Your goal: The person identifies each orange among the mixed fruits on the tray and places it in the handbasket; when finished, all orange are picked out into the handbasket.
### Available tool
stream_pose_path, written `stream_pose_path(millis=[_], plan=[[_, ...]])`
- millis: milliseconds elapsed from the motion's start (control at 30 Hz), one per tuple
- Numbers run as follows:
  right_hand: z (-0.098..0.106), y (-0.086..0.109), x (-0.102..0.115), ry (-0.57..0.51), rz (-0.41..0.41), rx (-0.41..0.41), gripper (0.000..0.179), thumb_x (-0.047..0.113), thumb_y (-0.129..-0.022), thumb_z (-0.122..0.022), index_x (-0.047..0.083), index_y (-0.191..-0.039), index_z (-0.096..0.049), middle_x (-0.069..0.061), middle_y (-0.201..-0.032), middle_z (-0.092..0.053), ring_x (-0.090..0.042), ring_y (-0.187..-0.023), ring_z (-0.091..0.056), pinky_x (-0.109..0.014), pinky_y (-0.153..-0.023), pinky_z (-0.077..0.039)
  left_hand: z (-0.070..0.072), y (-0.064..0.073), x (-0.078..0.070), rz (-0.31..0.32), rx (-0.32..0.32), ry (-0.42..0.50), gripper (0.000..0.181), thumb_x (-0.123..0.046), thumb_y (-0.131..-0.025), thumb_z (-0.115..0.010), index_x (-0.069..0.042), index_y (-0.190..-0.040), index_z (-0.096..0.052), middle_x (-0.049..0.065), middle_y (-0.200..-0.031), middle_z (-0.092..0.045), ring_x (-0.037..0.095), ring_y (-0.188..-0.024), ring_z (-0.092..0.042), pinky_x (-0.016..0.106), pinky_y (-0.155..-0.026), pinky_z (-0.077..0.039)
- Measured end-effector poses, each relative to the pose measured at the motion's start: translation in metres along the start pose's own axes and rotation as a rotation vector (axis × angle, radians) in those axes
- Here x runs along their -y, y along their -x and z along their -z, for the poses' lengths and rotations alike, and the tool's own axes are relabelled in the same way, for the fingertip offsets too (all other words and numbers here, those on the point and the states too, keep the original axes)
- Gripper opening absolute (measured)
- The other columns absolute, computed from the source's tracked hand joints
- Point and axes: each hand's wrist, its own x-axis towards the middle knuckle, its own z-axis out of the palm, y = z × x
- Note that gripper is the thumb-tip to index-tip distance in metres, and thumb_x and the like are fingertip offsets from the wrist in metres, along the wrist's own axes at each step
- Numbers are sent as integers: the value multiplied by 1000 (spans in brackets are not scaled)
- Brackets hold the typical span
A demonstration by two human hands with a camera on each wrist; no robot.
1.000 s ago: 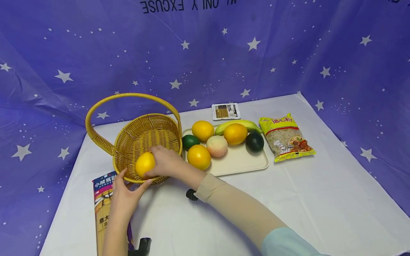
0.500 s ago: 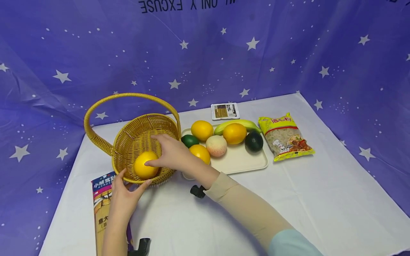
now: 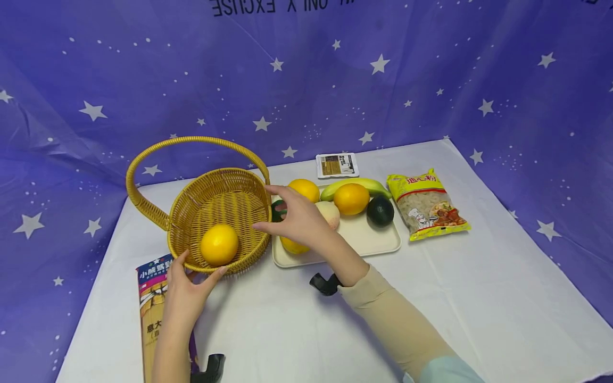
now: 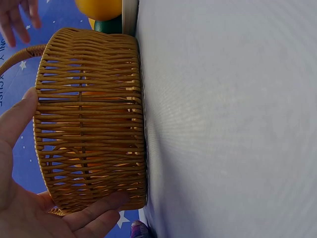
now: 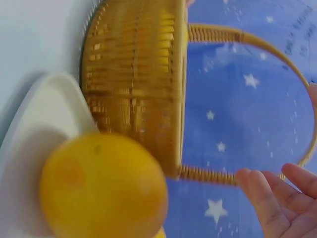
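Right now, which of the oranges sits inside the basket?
The orange lying alone in the wicker basket; the other three sit on the white tray.

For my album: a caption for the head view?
Left hand steadies a wicker basket holding one orange; open right hand hovers over the fruit tray.

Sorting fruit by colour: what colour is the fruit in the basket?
Yellow-orange; the fruit in the basket shows best in the head view.

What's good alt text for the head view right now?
A person's left hand steadies a wicker basket holding one orange, while the open right hand hovers over a tray of fruit beside it. A white table and starry blue backdrop surround them.
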Motion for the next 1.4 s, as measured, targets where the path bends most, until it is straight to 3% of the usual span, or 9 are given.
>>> stream_pose_path(millis=[133,267,500,733,900,1100,1400], plan=[[13,7,-17,-109,-43,-59,81,50,-74,-80,25,-143,-46,8,-138,-49,-18,-107,-61,-31,-85,-53,0,0,-1,-9,0,9,115,-69,-76,-65,-9,-155,-6,25,-154,-14,44,-132,-36,63,-104,-30],[20,14,-34,-178,-78,-96,78,41,-75,-82,18,-142,-47,2,-135,-53,-22,-107,-61,-37,-90,-52,1,-1,-2,-12,-3,20,115,-69,-76,-65,-9,-155,-7,25,-153,-15,43,-131,-37,62,-103,-32],[17,29,-59,-156,-155,-89,77,38,-77,-81,14,-141,-48,-1,-138,-53,-20,-106,-61,-35,-91,-51,3,-2,-2,-9,-7,23,114,-67,-77,-66,-8,-155,-6,26,-154,-11,45,-131,-35,62,-104,-31],[5,38,-76,-157,-189,-86,75,37,-75,-83,11,-138,-51,-4,-126,-61,-19,-104,-61,-35,-91,-50,2,-1,0,-9,-8,21,115,-66,-78,-66,-6,-155,-5,28,-154,-11,45,-130,-37,61,-103,-33],[-4,42,-79,-116,-204,-71,77,39,-74,-83,11,-139,-51,-4,-127,-61,-19,-106,-60,-34,-92,-49,0,1,2,-10,-12,20,115,-66,-78,-66,-5,-154,-6,29,-153,-12,45,-129,-38,60,-102,-35],[-15,44,-78,-46,-211,-48,81,45,-74,-81,13,-141,-49,-4,-136,-55,-25,-118,-54,-42,-100,-42,-1,0,1,-12,-6,19,116,-66,-78,-66,-4,-154,-5,30,-152,-12,46,-128,-38,61,-102,-34],[-38,33,-83,-40,-203,-53,83,46,-73,-81,17,-143,-47,-4,-138,-52,-23,-120,-52,-43,-99,-43,-1,0,2,-19,-2,7,117,-69,-76,-65,-5,-154,-6,28,-154,-9,46,-130,-36,62,-103,-32]])
